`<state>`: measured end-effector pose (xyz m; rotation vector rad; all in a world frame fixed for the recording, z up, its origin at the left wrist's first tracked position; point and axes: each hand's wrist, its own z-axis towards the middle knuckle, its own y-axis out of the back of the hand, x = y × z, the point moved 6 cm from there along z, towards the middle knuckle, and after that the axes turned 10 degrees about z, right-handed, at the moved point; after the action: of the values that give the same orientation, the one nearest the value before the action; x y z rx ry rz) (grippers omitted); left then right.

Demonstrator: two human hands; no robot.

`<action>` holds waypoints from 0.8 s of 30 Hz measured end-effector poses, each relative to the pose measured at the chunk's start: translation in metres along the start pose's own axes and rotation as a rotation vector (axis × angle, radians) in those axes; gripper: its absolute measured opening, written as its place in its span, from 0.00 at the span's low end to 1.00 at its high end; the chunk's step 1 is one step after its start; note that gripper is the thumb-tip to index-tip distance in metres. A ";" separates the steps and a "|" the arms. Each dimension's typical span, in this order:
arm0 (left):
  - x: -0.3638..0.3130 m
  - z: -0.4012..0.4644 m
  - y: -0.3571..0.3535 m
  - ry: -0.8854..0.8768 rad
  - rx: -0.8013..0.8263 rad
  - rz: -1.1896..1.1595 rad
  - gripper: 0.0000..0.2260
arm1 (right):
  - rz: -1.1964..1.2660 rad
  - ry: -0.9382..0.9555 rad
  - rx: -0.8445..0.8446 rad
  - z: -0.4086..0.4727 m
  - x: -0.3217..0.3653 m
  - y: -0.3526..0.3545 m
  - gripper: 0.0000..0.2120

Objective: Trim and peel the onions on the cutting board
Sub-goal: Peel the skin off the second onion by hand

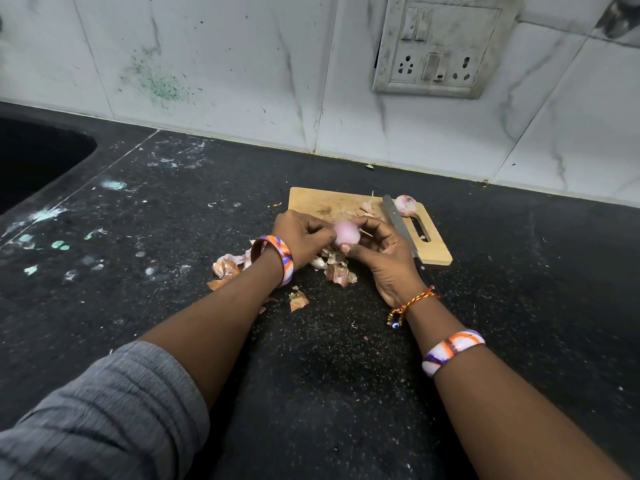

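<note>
A pale pink peeled onion (346,233) is held above the near left corner of the wooden cutting board (322,202). My left hand (301,237) pinches it from the left and my right hand (384,254) grips it from the right, with thumb and fingers curled round it. A second peeled onion (406,204) lies at the board's far right corner. A knife (398,221) lies along the board's right side, its handle partly hidden behind my right hand.
Dry onion skins (227,266) lie scattered on the black counter (138,237) below my hands and beside the board. A dark sink (31,161) is at the far left. The tiled wall with a socket panel (440,46) runs behind the board.
</note>
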<state>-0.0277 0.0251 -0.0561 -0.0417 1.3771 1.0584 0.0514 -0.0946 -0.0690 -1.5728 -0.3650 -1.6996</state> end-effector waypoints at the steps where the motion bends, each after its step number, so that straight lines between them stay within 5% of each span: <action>1: 0.002 0.001 0.000 -0.002 -0.013 0.006 0.07 | -0.008 0.004 0.000 0.000 0.000 0.000 0.19; 6: 0.006 0.003 -0.001 0.027 -0.028 0.013 0.07 | 0.013 0.005 0.006 0.000 0.001 -0.001 0.18; 11: 0.010 0.003 -0.005 0.099 -0.010 -0.214 0.03 | 0.097 -0.027 0.006 0.003 -0.003 0.002 0.18; 24: 0.002 -0.001 0.001 0.003 -0.059 -0.102 0.01 | 0.006 0.021 -0.006 0.003 -0.001 0.001 0.19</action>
<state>-0.0295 0.0264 -0.0572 -0.1558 1.3324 1.0133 0.0537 -0.0929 -0.0698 -1.5574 -0.3447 -1.7132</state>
